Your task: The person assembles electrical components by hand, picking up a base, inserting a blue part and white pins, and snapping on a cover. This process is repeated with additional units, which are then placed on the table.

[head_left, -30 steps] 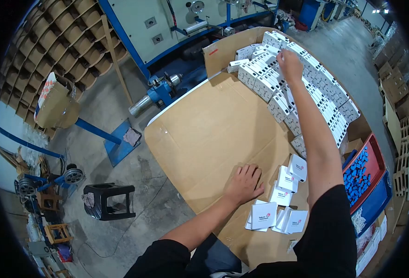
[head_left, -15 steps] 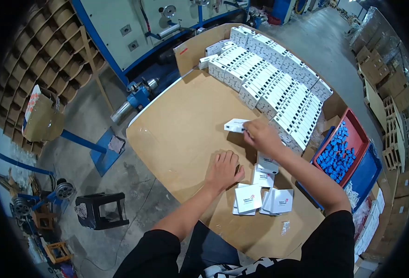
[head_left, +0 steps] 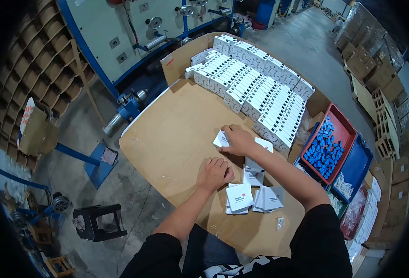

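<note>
My right hand [head_left: 238,140] grips a small flat white box [head_left: 220,139] by its right side, low over the brown cardboard tabletop [head_left: 167,134]. To the lower left, my left hand [head_left: 213,174] rests on the cardboard with fingers loosely bent and thumb apart, nothing visible in it. Near my wrists lie white printed boxes in small overlapping piles: a left pile [head_left: 239,197], a right pile [head_left: 270,198] and another box [head_left: 253,177] behind them. One more white box [head_left: 264,144] shows beyond my right forearm, partly hidden by it.
Tight rows of white boxes [head_left: 255,88] fill the table's far side, against a cardboard edge. At right, a red tray [head_left: 349,132] holds many small blue pieces [head_left: 324,150], beside a blue tray [head_left: 359,162]. A small clear packet [head_left: 279,224] lies near my body. A black stool [head_left: 100,222] stands left.
The white box in my right hand has turned, showing more of its top face. My left fingers have bent slightly more. The whole view has shifted, with the table farther left in it.
</note>
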A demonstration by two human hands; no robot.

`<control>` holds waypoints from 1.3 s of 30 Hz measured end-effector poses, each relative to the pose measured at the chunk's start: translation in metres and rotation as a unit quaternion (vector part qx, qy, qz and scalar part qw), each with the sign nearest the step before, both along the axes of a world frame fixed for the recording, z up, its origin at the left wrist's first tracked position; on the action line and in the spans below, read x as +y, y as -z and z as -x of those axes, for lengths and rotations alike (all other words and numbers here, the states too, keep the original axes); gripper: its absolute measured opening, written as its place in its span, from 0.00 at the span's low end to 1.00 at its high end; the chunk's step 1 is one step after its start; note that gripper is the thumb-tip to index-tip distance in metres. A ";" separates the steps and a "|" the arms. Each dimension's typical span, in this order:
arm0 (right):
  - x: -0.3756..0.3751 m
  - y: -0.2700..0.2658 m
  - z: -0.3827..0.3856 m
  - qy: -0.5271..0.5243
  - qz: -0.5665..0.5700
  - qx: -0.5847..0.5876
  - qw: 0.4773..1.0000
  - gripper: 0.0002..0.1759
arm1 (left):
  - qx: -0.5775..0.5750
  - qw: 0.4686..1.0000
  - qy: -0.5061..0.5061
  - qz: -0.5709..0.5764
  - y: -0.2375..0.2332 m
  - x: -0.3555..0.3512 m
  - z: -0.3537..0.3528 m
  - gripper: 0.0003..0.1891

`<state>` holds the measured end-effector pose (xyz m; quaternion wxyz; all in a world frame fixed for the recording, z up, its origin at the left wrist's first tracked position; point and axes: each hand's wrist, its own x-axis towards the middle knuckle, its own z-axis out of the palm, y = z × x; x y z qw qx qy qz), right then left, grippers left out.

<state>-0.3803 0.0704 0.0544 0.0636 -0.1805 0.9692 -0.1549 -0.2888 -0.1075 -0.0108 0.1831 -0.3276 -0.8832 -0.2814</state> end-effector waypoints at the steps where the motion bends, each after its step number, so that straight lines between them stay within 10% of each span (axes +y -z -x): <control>1: 0.000 0.005 0.002 0.003 0.002 -0.002 1.000 0.46 | -0.004 1.000 0.001 -0.005 0.002 -0.001 -0.002 0.11; 13: 0.039 -0.113 -0.190 0.063 0.349 0.030 0.935 0.55 | -0.055 0.996 -0.018 -0.063 0.006 0.000 -0.007 0.12; 19: 0.061 -0.087 -0.368 0.175 0.683 -0.221 0.674 0.67 | -0.095 0.985 -0.071 -0.124 0.022 -0.009 0.000 0.11; 21: 0.066 -0.063 -0.422 0.179 0.695 -0.200 0.667 0.65 | -0.178 0.908 -0.110 -0.363 0.009 -0.001 0.001 0.08; 23: 0.068 -0.041 -0.466 0.282 0.839 -0.252 0.391 0.57 | -0.141 0.918 -0.097 -0.358 -0.037 0.015 -0.042 0.08; 24: 0.071 -0.035 -0.476 0.283 0.840 -0.251 0.388 0.57 | -0.108 0.929 -0.083 -0.343 -0.057 0.024 -0.071 0.08; 26: 0.064 -0.024 -0.509 0.400 0.703 -0.214 0.547 0.51 | -0.347 0.889 0.005 -0.298 -0.058 0.035 -0.149 0.08; 27: 0.056 -0.022 -0.523 0.409 0.707 -0.214 0.536 0.51 | -0.452 0.839 0.070 -0.295 -0.057 0.042 -0.197 0.10; 30: 0.033 -0.038 -0.527 0.323 0.579 -0.061 0.746 0.52 | -0.843 0.525 0.047 -0.102 -0.089 0.061 -0.290 0.29; 31: 0.027 -0.026 -0.529 0.298 0.529 -0.031 0.794 0.53 | -0.883 0.423 0.056 -0.196 -0.095 0.066 -0.308 0.35; 37: 0.073 0.018 -0.496 0.337 0.481 -0.023 0.809 0.35 | -0.873 0.362 0.042 -0.323 -0.055 0.057 -0.339 0.34; 39: 0.088 0.013 -0.481 0.284 0.233 0.119 0.922 0.29 | -0.875 0.323 0.086 -0.351 -0.055 0.048 -0.339 0.33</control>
